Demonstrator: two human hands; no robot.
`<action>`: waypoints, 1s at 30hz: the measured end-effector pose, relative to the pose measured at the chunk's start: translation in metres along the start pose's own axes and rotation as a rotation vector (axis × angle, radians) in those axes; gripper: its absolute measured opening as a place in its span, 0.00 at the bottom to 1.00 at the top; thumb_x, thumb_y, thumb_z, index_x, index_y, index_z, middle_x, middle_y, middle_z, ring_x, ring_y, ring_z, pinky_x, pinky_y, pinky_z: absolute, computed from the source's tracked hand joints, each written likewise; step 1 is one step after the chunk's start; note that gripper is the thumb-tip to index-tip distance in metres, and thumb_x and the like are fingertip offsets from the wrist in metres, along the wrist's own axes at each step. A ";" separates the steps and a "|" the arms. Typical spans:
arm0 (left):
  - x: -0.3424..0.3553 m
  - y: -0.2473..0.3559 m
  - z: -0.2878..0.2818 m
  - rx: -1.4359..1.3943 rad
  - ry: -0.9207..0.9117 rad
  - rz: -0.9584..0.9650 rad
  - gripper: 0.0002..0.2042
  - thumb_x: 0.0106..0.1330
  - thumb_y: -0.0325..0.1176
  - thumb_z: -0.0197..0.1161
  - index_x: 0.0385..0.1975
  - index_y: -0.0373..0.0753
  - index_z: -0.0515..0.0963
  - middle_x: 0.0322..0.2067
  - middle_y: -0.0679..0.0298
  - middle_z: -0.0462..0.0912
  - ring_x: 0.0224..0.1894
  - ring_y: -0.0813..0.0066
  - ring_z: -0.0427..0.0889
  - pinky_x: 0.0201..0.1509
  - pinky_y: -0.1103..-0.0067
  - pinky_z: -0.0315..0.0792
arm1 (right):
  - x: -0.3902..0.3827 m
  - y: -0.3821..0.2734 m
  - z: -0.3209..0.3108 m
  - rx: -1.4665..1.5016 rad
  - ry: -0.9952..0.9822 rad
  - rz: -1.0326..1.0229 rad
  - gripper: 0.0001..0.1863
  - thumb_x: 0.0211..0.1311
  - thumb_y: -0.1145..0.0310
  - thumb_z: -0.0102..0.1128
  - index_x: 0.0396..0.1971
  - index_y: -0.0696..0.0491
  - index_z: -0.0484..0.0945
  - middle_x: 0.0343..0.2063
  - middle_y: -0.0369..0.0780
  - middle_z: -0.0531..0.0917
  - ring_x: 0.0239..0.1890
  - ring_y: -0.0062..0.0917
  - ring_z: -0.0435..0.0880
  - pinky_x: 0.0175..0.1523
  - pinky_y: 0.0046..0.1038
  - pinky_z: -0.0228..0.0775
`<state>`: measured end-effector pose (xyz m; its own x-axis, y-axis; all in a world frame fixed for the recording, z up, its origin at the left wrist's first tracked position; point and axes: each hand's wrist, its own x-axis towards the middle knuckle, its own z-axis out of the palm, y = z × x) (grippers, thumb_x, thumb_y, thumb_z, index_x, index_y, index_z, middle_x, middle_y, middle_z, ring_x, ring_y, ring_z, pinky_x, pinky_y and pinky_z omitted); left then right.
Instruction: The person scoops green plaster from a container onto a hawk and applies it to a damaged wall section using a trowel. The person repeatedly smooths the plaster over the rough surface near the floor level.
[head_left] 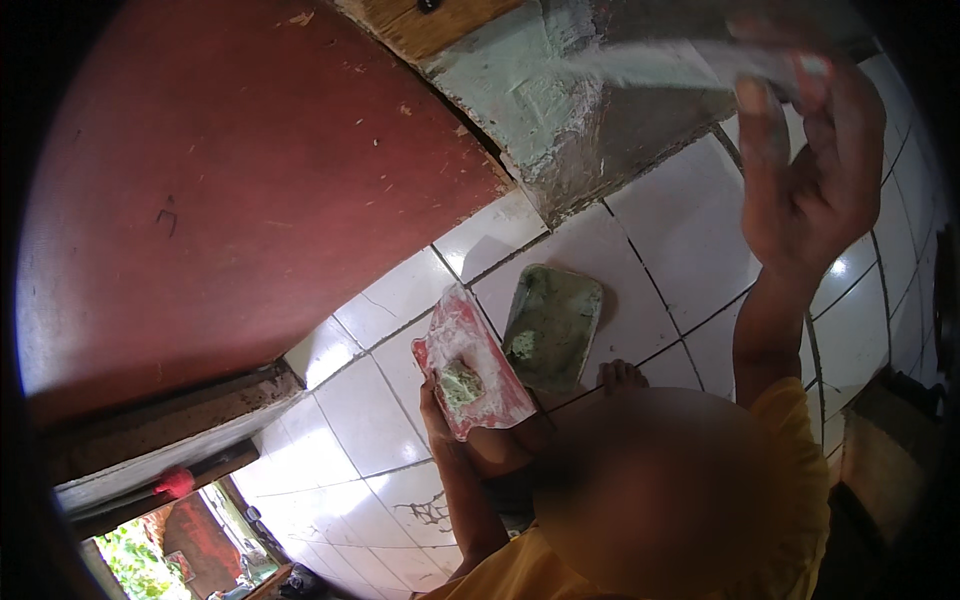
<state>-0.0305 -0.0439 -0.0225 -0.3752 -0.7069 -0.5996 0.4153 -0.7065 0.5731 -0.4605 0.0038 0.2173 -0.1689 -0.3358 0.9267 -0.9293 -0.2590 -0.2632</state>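
Observation:
My left hand (434, 412) grips the edge of a red board (513, 392) smeared with white, with a lump of pale green putty (461, 385) on it. Raised at the upper right, my right hand (815, 185) is closed on a putty knife (680, 68), its long pale blade blurred. The blade reaches left toward a grey-green patch of filler (540, 90) on the wall; whether it touches cannot be made out. Right of the board, a shallow rectangular tray (585, 283) coated in grey-green residue lies on the floor, with some putty inside.
A large red door panel (250, 190) with chipped edges fills the left. White floor tiles (390, 300) with dark joints run beneath. My bare foot (622, 376) is close to the tray. An opening with greenery (140, 565) shows at the lower left.

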 end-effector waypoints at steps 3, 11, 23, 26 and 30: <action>0.000 -0.001 -0.002 -0.014 -0.018 0.006 0.25 0.65 0.44 0.49 0.55 0.31 0.63 0.48 0.51 0.74 0.49 0.58 0.76 0.53 0.64 0.72 | -0.013 0.007 -0.005 0.090 -0.252 -0.006 0.15 0.47 0.85 0.54 0.37 0.56 0.76 0.32 0.36 0.79 0.31 0.26 0.77 0.32 0.25 0.69; -0.005 0.000 0.019 0.055 0.047 0.030 0.23 0.64 0.45 0.49 0.50 0.30 0.70 0.42 0.54 0.79 0.42 0.62 0.79 0.47 0.70 0.75 | -0.049 0.016 0.031 -0.089 -0.417 0.008 0.20 0.42 0.81 0.58 0.36 0.42 0.78 0.26 0.32 0.74 0.29 0.25 0.74 0.31 0.26 0.70; -0.005 0.000 0.021 0.066 0.051 0.043 0.25 0.63 0.46 0.50 0.50 0.30 0.69 0.42 0.54 0.78 0.42 0.62 0.79 0.48 0.70 0.74 | -0.025 0.019 0.029 -0.128 -0.288 -0.105 0.16 0.45 0.83 0.57 0.36 0.52 0.76 0.29 0.36 0.81 0.31 0.28 0.78 0.35 0.27 0.69; -0.005 0.000 0.019 0.069 0.057 0.040 0.25 0.63 0.46 0.49 0.50 0.30 0.69 0.42 0.54 0.78 0.42 0.62 0.79 0.48 0.70 0.74 | -0.005 0.018 0.023 -0.040 -0.238 -0.131 0.11 0.51 0.82 0.56 0.35 0.54 0.76 0.33 0.38 0.81 0.33 0.26 0.78 0.37 0.27 0.69; 0.000 0.001 -0.002 0.025 -0.033 0.014 0.24 0.65 0.43 0.47 0.55 0.31 0.64 0.47 0.52 0.75 0.48 0.59 0.77 0.52 0.65 0.73 | 0.002 0.040 0.013 0.051 -0.032 -0.108 0.08 0.53 0.77 0.54 0.34 0.53 0.75 0.31 0.39 0.78 0.30 0.24 0.76 0.35 0.26 0.66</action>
<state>-0.0284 -0.0449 -0.0233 -0.3967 -0.7172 -0.5729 0.3998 -0.6968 0.5955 -0.4932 -0.0190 0.2049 -0.0573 -0.3322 0.9415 -0.9236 -0.3405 -0.1763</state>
